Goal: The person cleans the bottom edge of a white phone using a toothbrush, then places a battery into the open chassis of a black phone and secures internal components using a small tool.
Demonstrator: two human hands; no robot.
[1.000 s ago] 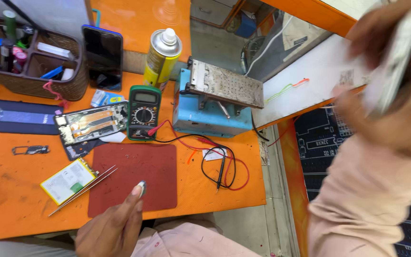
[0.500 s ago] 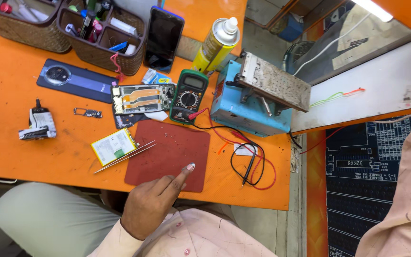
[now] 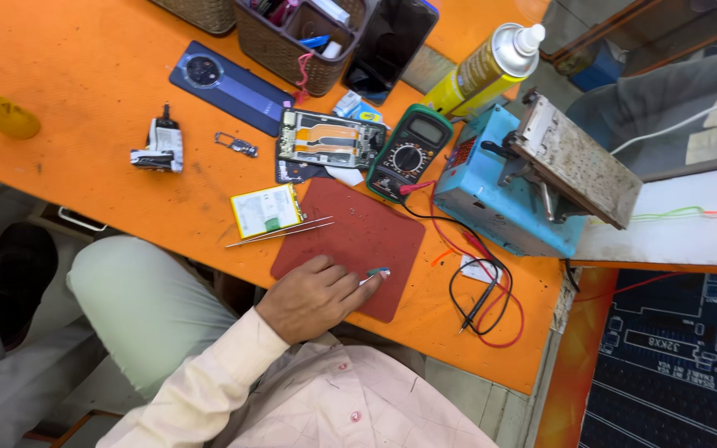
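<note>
The orange tabletop [image 3: 85, 99] had slid across my view. My left hand [image 3: 309, 299] stayed on the red mat [image 3: 358, 241], fingers [image 3: 354, 286] now pinching a small teal-tipped piece [image 3: 378, 273], tweezers [image 3: 280, 233] just beside. My right hand had left view.

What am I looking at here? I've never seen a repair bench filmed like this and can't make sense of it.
The camera sits on a person's head, looking down at their lap and an orange workbench. One hand, the left it seems, rests on a dark red mat, pinching a small teal-tipped tool; the other hand is out of view. On the bench lie an opened phone, its blue back cover, a green multimeter with red and black leads, tweezers, a yellow spray can and a blue box-shaped machine.
</note>
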